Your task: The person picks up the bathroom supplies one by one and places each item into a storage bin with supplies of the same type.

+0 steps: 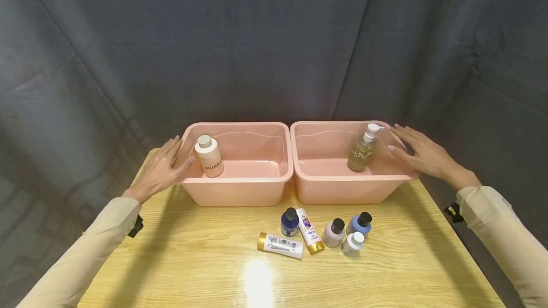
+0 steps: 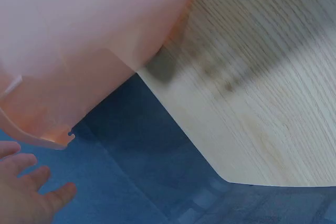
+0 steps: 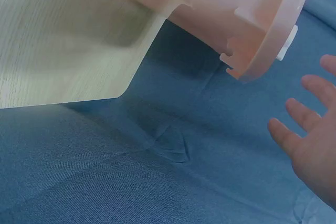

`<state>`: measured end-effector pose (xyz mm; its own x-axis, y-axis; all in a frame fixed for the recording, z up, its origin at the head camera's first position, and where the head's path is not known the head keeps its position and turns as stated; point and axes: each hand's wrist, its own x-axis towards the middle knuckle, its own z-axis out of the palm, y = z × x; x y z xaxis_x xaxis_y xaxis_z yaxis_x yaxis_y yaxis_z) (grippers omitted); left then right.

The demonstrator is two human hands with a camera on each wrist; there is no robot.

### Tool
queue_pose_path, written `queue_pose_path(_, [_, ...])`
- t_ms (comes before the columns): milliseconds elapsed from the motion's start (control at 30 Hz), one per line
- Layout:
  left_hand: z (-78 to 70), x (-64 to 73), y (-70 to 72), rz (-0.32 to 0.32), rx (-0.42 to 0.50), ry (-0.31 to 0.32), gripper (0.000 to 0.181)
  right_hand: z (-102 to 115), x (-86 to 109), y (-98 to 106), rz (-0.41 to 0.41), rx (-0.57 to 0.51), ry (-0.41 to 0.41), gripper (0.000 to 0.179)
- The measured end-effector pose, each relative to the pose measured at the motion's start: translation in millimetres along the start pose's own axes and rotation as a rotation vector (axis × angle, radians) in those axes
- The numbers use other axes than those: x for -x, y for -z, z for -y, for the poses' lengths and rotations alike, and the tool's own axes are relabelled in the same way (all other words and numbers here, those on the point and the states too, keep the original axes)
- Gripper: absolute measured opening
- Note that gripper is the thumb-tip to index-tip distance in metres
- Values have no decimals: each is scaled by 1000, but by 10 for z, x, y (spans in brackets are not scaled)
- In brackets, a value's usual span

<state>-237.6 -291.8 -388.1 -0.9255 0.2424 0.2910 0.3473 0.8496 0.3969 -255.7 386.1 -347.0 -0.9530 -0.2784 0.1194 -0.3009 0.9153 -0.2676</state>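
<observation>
Pink left bin (image 1: pixel 237 195) and right bin (image 1: pixel 342 194) are standing side by side on a wooden table (image 1: pixel 192 255), respectively holding a white bottle (image 1: pixel 210 158) and a pump bottle (image 1: pixel 361 152); left hand (image 1: pixel 160 169) and right hand (image 1: pixel 425 154) are hovering at the outer ends, fingers extending, gripping nothing; small bottles (image 1: pixel 333 233) and tubes (image 1: pixel 282 245) are resting in front; dark cloth (image 1: pixel 239 46) is hanging behind.

Across the middle of the head view are two hands (image 1: pixel 159 169) and two pink bins (image 1: pixel 237 195), with one white bottle (image 1: pixel 210 158) at centre left and one pump bottle (image 1: pixel 361 153) at centre right; below centre, four small bottles (image 1: pixel 333 234) and two tubes (image 1: pixel 282 246).
</observation>
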Motion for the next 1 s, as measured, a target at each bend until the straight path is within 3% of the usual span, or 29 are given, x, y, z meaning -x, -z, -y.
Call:
queue_pose_path(600, [-4,45,-70,12,-23,9,79,68,180,-40,17,-68,2,74])
queue_pose_path(1000, [-27,52,-99,38,-15,32,83,97,302,-37,-29,-111,51,70])
